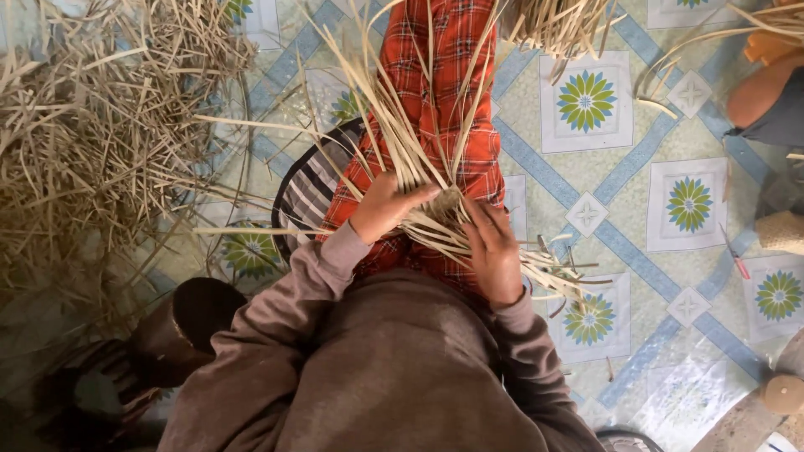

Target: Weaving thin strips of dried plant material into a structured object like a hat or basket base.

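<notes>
A small woven piece of pale bamboo strips (444,205) rests on my lap, over red plaid trousers (435,75). Long loose strips (394,109) fan upward and outward from it. My left hand (387,205) grips the strips at the left side of the woven centre. My right hand (492,251) lies over the strips on the right, fingers pressing them down. Both arms wear brown sleeves.
A big heap of dry strips (92,134) fills the left floor. A striped cushion (314,188) lies beside my leg. The floor is a blue flower-patterned mat (586,100). Another person's limb (762,92) shows top right; a dark round object (205,310) sits lower left.
</notes>
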